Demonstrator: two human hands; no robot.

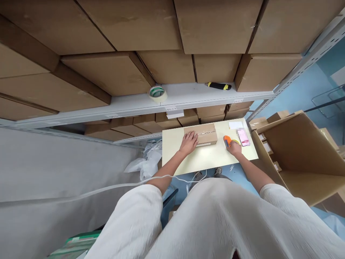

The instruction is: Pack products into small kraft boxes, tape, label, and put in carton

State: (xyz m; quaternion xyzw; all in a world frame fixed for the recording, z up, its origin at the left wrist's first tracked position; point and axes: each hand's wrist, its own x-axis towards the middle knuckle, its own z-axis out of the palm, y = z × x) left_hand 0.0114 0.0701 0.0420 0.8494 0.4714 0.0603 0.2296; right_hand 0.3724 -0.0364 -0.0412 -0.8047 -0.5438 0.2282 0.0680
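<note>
While left hand (189, 142) lies flat atop, carton (207, 136): closed, seemingly taped; remainder unclear.
Right hand (235, 148), carton's right: gripping tape dispenser (226, 139).

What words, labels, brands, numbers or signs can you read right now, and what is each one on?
No text reads clearly.
Shelf-edge labels: dark characters, too small to make out.
Tape roll: green print, too small.
Carton under the left hand: pale strip on its side, nothing legible.
Pink item on the table: pixelated, unreadable.

Right grip (235, 148) seemingly curled.
</note>
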